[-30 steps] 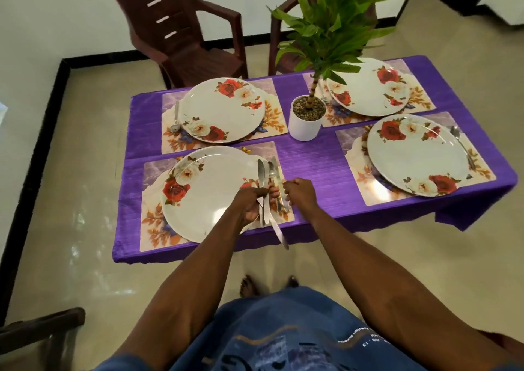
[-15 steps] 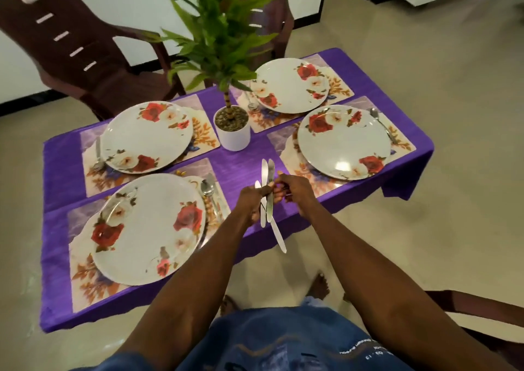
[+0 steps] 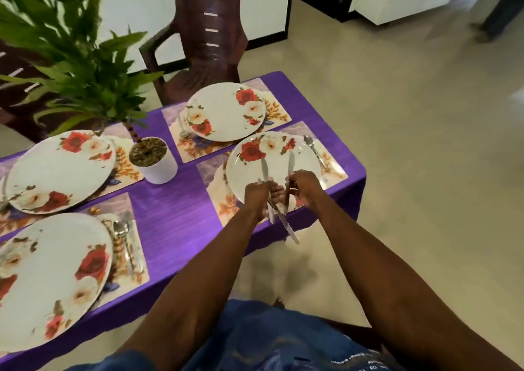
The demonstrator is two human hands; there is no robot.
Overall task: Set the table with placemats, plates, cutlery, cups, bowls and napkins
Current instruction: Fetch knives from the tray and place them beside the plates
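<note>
Head view: both hands (image 3: 256, 193) (image 3: 304, 186) grip slim shiny steel knives (image 3: 264, 169) over round floral plate (image 3: 304, 160).

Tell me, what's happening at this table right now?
A person is setting the purple-clothed table. The left hand grips a few table knives, and the right hand holds one knife, both above the near right plate. Four flowered plates sit on placemats, each with a spoon beside it. A potted plant stands in the middle.
</note>
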